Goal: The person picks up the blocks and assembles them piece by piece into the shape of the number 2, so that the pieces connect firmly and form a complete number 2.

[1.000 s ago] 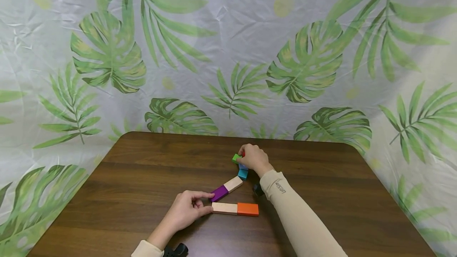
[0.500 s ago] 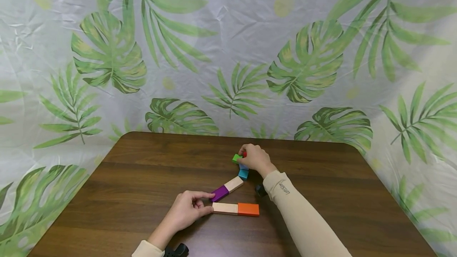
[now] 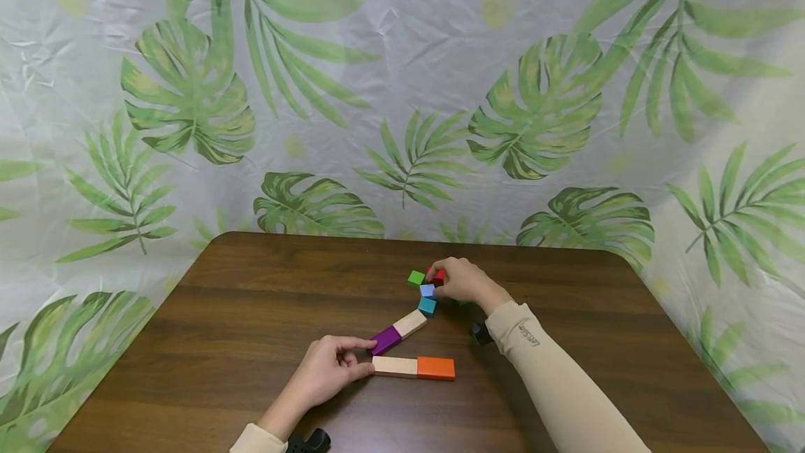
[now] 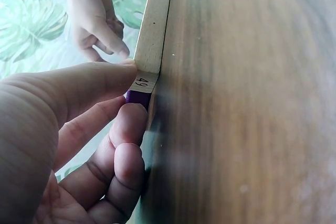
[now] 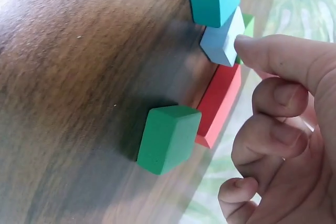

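Note:
My left hand [image 3: 333,369] touches two blocks where their ends meet. Its index fingertip is on the purple block [image 3: 386,340], its thumb at the end of a plain wooden block [image 3: 395,366]. My right hand [image 3: 464,282] reaches over the far blocks. Its thumb tip is by the light blue block [image 5: 224,38], and its index finger is at the red block [image 3: 437,275]. The right wrist view shows its other fingers loosely bent, holding nothing. A dark green block [image 5: 168,139] stands beside the red one. The light green block [image 3: 416,278] lies left of the right hand.
A teal block [image 3: 427,306] adjoins the light blue one. Another plain wooden block [image 3: 410,324] extends from the purple block toward it. The orange block [image 3: 436,368] continues the near row. All lie on the brown table [image 3: 264,313], before a leaf-print cloth [image 3: 415,61].
My right hand has shifted right, away from the light green block, uncovering more of the light blue and red blocks. My left hand stays where it was.

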A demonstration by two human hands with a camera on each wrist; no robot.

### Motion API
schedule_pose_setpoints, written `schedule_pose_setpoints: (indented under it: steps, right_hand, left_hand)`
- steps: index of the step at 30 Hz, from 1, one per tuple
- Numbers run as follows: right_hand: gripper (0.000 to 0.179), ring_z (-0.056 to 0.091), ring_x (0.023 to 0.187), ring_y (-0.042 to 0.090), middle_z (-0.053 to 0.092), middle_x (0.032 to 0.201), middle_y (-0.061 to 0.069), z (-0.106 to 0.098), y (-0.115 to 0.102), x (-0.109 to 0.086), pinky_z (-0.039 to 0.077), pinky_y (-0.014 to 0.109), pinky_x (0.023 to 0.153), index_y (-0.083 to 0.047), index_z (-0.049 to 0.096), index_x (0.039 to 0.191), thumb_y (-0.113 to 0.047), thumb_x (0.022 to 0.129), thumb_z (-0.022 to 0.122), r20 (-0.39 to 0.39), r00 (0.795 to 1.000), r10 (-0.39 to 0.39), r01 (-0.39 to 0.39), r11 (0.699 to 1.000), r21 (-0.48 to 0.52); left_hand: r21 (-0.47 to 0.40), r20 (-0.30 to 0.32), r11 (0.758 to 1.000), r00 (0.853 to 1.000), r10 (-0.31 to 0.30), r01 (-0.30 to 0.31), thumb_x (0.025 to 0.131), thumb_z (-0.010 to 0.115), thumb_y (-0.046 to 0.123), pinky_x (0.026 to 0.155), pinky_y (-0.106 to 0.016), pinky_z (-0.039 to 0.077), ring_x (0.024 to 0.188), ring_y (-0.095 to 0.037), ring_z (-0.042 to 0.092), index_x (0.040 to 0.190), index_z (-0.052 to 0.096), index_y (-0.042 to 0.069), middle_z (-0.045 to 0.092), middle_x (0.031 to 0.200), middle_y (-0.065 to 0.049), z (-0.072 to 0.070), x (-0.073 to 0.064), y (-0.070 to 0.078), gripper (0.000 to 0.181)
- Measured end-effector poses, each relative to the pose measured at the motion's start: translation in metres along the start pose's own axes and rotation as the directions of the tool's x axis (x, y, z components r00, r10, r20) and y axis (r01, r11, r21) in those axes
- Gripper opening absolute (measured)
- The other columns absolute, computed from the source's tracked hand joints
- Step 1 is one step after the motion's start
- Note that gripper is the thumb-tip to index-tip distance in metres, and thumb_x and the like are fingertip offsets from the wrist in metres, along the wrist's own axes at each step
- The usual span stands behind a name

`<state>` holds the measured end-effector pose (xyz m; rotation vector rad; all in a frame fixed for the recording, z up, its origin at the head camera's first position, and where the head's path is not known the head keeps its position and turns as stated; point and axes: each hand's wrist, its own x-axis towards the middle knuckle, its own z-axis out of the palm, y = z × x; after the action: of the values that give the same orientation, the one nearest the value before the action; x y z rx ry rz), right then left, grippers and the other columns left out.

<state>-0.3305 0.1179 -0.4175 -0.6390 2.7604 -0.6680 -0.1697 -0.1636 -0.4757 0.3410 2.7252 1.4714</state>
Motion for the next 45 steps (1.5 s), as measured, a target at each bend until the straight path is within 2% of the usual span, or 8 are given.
schedule_pose_setpoints:
  steps: [3, 8, 19, 25, 27, 29, 38, 45]
  right_hand:
    - [0.024, 0.047, 0.063, 0.015, 0.060, 0.072, 0.004, 0.001, 0.000, -0.001, 0.039, 0.028, 0.062, -0.012, 0.077, 0.122, -0.009, 0.098, 0.076, 0.017, 1.000, -0.013, 0.013, 1.000, 0.005]
    - [0.022, 0.046, 0.060, 0.013, 0.054, 0.066, 0.000, 0.003, 0.001, -0.001, 0.037, 0.027, 0.060, -0.014, 0.078, 0.120, -0.011, 0.098, 0.078, 0.010, 1.000, -0.014, 0.014, 1.000, -0.013]
    - [0.018, 0.047, 0.067, 0.015, 0.058, 0.076, 0.002, 0.007, 0.003, -0.002, 0.037, 0.029, 0.063, -0.016, 0.079, 0.116, -0.011, 0.099, 0.078, -0.034, 0.999, -0.022, 0.019, 0.998, -0.065]
    - [0.022, 0.051, 0.070, 0.017, 0.066, 0.086, 0.004, 0.003, 0.006, -0.002, 0.040, 0.031, 0.064, -0.015, 0.077, 0.122, -0.013, 0.100, 0.076, -0.036, 0.999, -0.014, 0.012, 0.999, -0.050]
    - [0.024, 0.053, 0.072, 0.017, 0.071, 0.095, 0.005, 0.000, 0.009, -0.002, 0.042, 0.031, 0.065, -0.015, 0.077, 0.124, -0.015, 0.100, 0.076, -0.050, 0.999, -0.006, 0.004, 0.999, -0.035]
    - [0.025, 0.052, 0.071, 0.017, 0.071, 0.095, 0.007, -0.004, 0.013, -0.002, 0.042, 0.032, 0.064, -0.014, 0.076, 0.126, -0.017, 0.101, 0.076, -0.066, 0.998, 0.012, -0.012, 1.000, -0.006]
    - [0.026, 0.045, 0.060, 0.016, 0.054, 0.070, 0.001, -0.009, 0.051, -0.001, 0.039, 0.031, 0.059, -0.009, 0.076, 0.125, -0.018, 0.100, 0.076, -0.145, 0.988, 0.056, -0.035, 0.989, 0.147]
    - [0.029, 0.036, 0.056, 0.015, 0.042, 0.059, -0.003, -0.007, 0.075, -0.004, 0.036, 0.031, 0.059, -0.008, 0.075, 0.127, -0.018, 0.099, 0.076, -0.143, 0.983, 0.110, -0.069, 0.962, 0.265]
  left_hand:
    - [-0.004, -0.004, 1.000, 1.000, -0.003, 0.003, 0.087, 0.090, 0.023, 0.051, -0.019, 0.034, 0.054, 0.001, 0.043, 0.116, 0.084, 0.017, 0.061, 0.064, 0.009, 0.000, 0.000, 0.000, 0.030]
    - [-0.008, -0.007, 1.000, 1.000, -0.003, 0.003, 0.087, 0.091, 0.024, 0.051, -0.019, 0.034, 0.054, 0.001, 0.044, 0.116, 0.085, 0.018, 0.062, 0.064, 0.008, 0.000, -0.001, 0.001, 0.030]
    - [0.005, -0.007, 1.000, 1.000, 0.018, -0.018, 0.087, 0.091, 0.023, 0.051, -0.019, 0.034, 0.054, 0.001, 0.045, 0.116, 0.084, 0.017, 0.063, 0.065, 0.008, 0.000, 0.000, 0.001, 0.030]
    - [0.002, -0.009, 1.000, 1.000, 0.026, -0.025, 0.086, 0.091, 0.022, 0.051, -0.019, 0.036, 0.054, 0.001, 0.047, 0.116, 0.084, 0.016, 0.064, 0.065, 0.007, 0.000, 0.000, 0.000, 0.031]
    - [0.002, -0.009, 1.000, 1.000, 0.025, -0.025, 0.086, 0.091, 0.022, 0.051, -0.019, 0.036, 0.054, 0.002, 0.047, 0.116, 0.084, 0.016, 0.064, 0.065, 0.007, 0.000, 0.000, 0.000, 0.031]
    - [0.004, -0.009, 1.000, 1.000, 0.025, -0.025, 0.086, 0.091, 0.023, 0.052, -0.019, 0.036, 0.054, 0.001, 0.047, 0.116, 0.084, 0.017, 0.064, 0.065, 0.007, 0.000, 0.000, 0.000, 0.031]
    - [-0.003, -0.008, 1.000, 1.000, 0.015, -0.015, 0.086, 0.091, 0.023, 0.051, -0.019, 0.035, 0.053, 0.002, 0.045, 0.116, 0.084, 0.017, 0.063, 0.065, 0.008, -0.001, 0.000, 0.000, 0.031]
    - [0.003, 0.000, 1.000, 1.000, 0.015, -0.015, 0.087, 0.090, 0.022, 0.051, -0.019, 0.034, 0.053, 0.002, 0.044, 0.117, 0.084, 0.016, 0.064, 0.065, 0.009, -0.001, -0.001, 0.000, 0.031]
